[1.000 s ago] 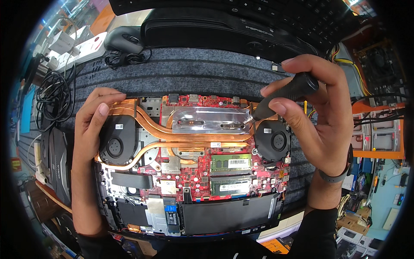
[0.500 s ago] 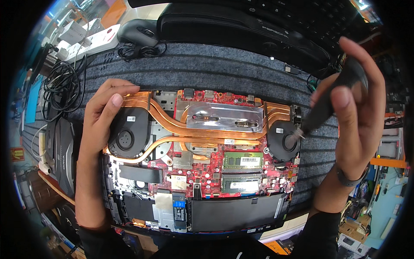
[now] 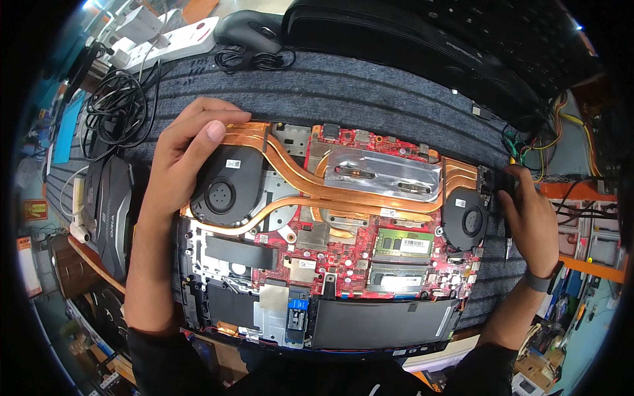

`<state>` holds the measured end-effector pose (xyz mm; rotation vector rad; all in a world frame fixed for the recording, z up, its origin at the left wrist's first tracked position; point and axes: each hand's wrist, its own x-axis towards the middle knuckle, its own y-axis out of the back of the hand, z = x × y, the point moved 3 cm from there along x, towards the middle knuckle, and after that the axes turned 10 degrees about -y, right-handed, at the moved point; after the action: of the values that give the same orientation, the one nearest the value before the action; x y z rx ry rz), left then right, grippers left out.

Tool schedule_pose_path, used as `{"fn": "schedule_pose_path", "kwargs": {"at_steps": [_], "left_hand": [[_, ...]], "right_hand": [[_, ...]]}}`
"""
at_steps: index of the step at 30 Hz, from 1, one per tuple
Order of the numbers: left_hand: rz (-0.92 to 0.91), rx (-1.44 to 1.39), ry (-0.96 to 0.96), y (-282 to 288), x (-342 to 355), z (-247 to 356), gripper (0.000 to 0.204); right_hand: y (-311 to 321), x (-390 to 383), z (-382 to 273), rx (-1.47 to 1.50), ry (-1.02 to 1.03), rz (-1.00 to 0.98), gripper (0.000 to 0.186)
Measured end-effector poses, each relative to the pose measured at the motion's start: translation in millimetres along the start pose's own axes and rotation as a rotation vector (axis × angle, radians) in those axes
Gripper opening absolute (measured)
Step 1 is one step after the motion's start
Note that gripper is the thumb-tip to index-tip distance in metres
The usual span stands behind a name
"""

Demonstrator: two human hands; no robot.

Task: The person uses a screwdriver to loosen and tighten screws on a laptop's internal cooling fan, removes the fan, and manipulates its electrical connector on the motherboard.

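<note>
An opened laptop with a red circuit board lies before me. Copper heat pipes run across it between a black left fan and a smaller right fan. Clear plastic film covers the pipes' middle. My left hand grips the far left corner, its thumb by the pipe ends and its fingers along the far edge. Beside the right edge, my right hand has its fingers closed around a dark screwdriver, held low by the mat, shaft toward me; much of its handle is hidden.
A ribbed grey mat lies underneath. Beyond it are a mouse, a white power strip and a black keyboard. Coiled black cable lies at left, coloured wires at far right.
My right hand has come down with the screwdriver from above the right fan to beside the laptop's right edge. My left hand keeps its grip. The whole view has shifted.
</note>
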<state>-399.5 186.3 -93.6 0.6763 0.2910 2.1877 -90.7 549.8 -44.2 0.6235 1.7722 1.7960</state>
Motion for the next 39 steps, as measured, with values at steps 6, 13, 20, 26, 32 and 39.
{"fn": "schedule_pose_path", "kwargs": {"at_steps": [6, 13, 20, 26, 32, 39], "left_hand": [[0.010, -0.010, 0.001, 0, -1, 0, 0.039], [-0.016, 0.002, 0.009, 1, 2, 0, 0.040], [-0.047, 0.100, -0.004, 5, -1, -1, 0.048], [-0.060, 0.129, 0.002, 6, 0, -9, 0.050], [-0.065, 0.175, 0.013, 9, -2, -7, 0.053], [-0.054, 0.173, 0.033, 12, -5, -15, 0.056]], "right_hand": [[-4, 0, 5, 0.040, -0.027, -0.009, 0.040], [29, -25, -30, 0.286, 0.254, 0.096, 0.027], [25, -29, -41, 0.240, 0.424, 0.044, 0.032], [21, -37, -32, 0.208, 0.397, -0.059, 0.039], [22, -35, -29, 0.278, 0.447, -0.124, 0.043], [21, -27, -14, 0.316, 0.535, -0.142, 0.053]]}}
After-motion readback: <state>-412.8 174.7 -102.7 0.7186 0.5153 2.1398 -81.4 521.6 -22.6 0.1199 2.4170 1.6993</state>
